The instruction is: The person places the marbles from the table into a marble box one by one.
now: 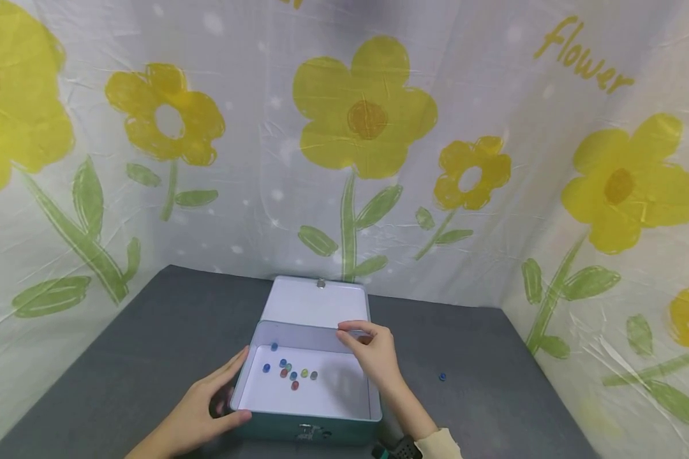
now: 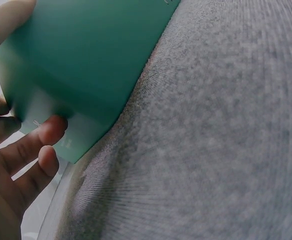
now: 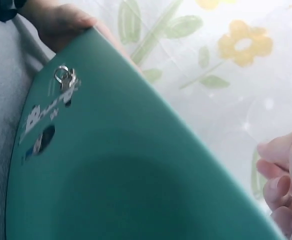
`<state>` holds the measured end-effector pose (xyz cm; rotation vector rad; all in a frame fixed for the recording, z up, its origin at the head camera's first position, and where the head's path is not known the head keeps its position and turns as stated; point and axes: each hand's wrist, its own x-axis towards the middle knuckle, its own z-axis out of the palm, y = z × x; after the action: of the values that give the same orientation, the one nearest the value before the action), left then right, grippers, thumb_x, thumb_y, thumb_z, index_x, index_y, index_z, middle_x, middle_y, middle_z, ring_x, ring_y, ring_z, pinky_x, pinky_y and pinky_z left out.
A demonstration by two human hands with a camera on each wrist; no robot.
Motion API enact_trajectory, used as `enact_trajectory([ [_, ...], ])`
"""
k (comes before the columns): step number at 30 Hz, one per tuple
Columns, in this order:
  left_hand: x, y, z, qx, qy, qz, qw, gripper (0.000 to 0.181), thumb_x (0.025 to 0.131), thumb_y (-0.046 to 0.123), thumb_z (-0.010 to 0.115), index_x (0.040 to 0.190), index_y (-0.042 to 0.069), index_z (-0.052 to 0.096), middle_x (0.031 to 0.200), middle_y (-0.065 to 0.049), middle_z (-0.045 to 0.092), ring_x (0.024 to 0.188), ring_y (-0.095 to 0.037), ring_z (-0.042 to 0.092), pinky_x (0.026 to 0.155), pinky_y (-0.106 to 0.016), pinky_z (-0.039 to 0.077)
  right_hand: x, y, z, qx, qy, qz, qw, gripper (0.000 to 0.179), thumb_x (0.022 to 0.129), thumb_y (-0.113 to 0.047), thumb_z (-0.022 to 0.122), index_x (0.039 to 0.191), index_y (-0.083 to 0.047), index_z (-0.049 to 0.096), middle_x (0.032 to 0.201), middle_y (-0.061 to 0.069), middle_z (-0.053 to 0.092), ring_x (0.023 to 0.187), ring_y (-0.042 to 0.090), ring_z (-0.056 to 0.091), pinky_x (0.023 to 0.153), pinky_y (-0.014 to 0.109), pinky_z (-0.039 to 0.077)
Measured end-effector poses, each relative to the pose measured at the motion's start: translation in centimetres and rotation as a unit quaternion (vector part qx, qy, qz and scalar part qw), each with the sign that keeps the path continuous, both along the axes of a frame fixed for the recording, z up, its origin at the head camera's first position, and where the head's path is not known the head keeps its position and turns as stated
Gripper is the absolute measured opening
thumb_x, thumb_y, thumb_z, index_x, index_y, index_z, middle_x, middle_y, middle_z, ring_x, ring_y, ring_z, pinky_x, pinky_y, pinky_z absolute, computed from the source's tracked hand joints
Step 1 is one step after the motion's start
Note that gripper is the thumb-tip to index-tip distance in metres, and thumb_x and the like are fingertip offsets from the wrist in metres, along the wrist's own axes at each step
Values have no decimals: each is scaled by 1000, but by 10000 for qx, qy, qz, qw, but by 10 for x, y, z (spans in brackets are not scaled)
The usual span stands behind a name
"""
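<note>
A green hinged tin box (image 1: 304,428) stands with its lid (image 1: 316,299) tipped back, showing a white inside. My left hand (image 1: 198,408) grips its near left corner, with the fingers along the left side and the thumb at the front. In the left wrist view, fingertips (image 2: 53,129) rest against the green wall. Several small coloured beads (image 1: 295,385), blue, red, yellow and grey, lie on the box floor. Over the right back part of the box my right hand (image 1: 373,354) has thumb and forefinger drawn together near the back rim. I cannot tell whether they pinch anything.
One blue bead (image 1: 443,377) lies on the dark grey tabletop (image 1: 471,344), right of the box. Behind and beside the table hang white curtains (image 1: 235,191) with yellow flowers. On the box front a metal latch (image 3: 66,77) sticks out.
</note>
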<state>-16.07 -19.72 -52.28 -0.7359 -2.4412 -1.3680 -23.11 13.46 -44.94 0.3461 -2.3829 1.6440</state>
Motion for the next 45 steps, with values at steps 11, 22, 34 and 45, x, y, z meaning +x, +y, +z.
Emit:
enact_trajectory([
  [11, 0, -3, 1, 17, 33, -28, 10000, 94, 85, 25, 90, 165, 15, 40, 162, -18, 47, 68, -1, 48, 57, -21, 44, 2, 43, -9, 99, 21, -446, 9990, 9, 92, -16, 85, 101, -14, 85, 89, 11, 78, 48, 4, 38, 48, 21, 30],
  [22, 1, -4, -1, 8, 14, 97, 10000, 93, 85, 24, 90, 164, 14, 42, 161, -20, 48, 68, -1, 48, 56, -21, 44, 4, 94, -18, 371, 158, -1059, 9936, 16, 91, -12, 85, 104, -4, 83, 104, 10, 81, 63, 19, 69, 53, 23, 39],
  [34, 1, -4, -5, 13, 73, -65, 10000, 92, 85, 22, 89, 162, 6, 42, 162, -25, 44, 67, 1, 46, 56, -21, 44, 14, 143, -31, 1198, 422, -1809, 9753, 16, 91, -12, 85, 106, -8, 83, 63, 13, 71, 37, 0, 38, 41, 20, 29],
  [45, -1, -2, -2, 72, 257, -144, 9995, 94, 84, 22, 91, 164, 9, 41, 161, -22, 47, 68, -1, 47, 56, -21, 44, 14, 167, -42, 1718, 396, -2221, 9589, 19, 90, -12, 86, 109, -7, 82, 75, 11, 77, 38, 2, 46, 40, 22, 33],
])
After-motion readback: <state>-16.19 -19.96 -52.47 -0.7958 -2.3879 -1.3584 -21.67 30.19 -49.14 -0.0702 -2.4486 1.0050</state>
